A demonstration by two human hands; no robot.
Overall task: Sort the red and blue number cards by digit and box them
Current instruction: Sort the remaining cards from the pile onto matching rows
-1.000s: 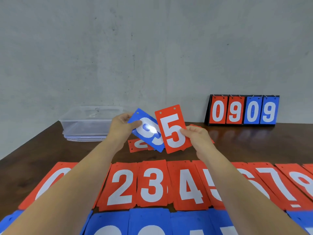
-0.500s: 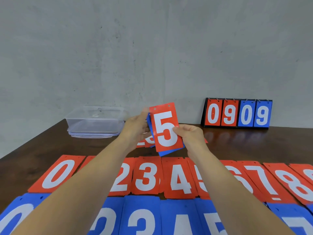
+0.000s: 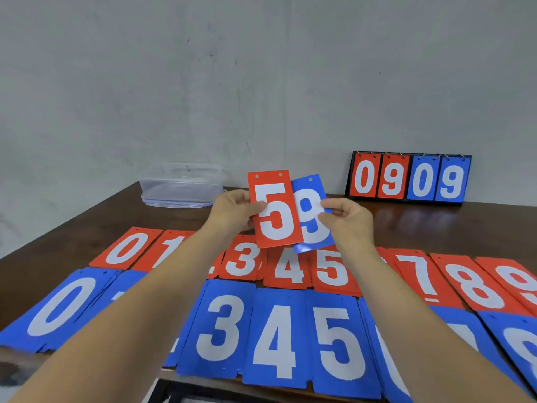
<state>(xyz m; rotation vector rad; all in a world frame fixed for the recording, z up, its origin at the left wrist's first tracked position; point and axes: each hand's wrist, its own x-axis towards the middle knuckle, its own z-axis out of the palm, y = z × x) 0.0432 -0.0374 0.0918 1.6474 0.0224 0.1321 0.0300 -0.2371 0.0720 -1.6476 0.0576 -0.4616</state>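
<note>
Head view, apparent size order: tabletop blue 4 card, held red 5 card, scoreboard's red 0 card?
1. Blue 4 card
2. Red 5 card
3. Scoreboard's red 0 card
Nearness to the camera drives this order.

The red 5 card [image 3: 274,210] is now in the left hand [image 3: 232,213]. The right hand [image 3: 348,221] now pinches the blue 9 card [image 3: 312,196], drawn out from behind it.

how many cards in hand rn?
2. The red 5 is held by the left hand. The blue 9 is tucked behind its right edge, pinched by the right hand. More could be hidden behind them.
</note>
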